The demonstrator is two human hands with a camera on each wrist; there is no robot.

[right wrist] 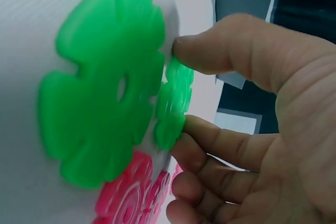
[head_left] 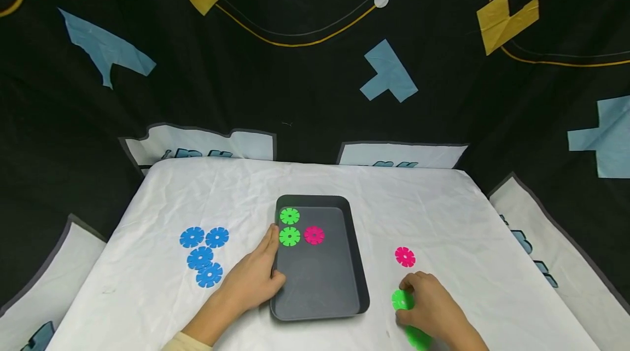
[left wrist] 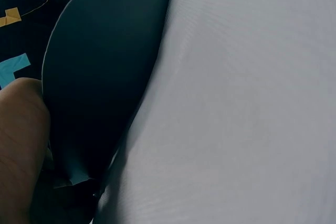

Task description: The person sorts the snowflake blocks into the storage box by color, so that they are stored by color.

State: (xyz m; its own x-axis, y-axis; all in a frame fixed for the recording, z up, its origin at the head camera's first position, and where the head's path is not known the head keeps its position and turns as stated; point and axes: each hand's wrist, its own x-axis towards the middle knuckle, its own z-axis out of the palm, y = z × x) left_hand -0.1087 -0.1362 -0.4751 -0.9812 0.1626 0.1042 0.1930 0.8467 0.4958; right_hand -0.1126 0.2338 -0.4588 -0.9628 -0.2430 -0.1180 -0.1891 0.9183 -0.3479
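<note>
My right hand (head_left: 433,304) pinches a green flower-shaped disc (head_left: 402,300) by its edges, close over the white cloth. The right wrist view shows that disc (right wrist: 172,103) between the thumb and a fingertip. Another green disc (head_left: 418,338) lies just below, partly behind the hand in the head view. A pink disc (head_left: 405,257) lies beyond the fingertips. My left hand (head_left: 251,280) holds the left side of a dark grey tray (head_left: 320,291), its thumb over the rim and its fingers along the wall. Inside the tray are two green discs (head_left: 290,226) and one pink disc (head_left: 314,235).
Several blue discs (head_left: 200,257) lie left of the tray, some touching. In the right wrist view, pink discs (right wrist: 126,198) lie beside the near green one. White cloth (head_left: 147,285) covers the table, and a black curtain (head_left: 315,94) hangs behind its far edge.
</note>
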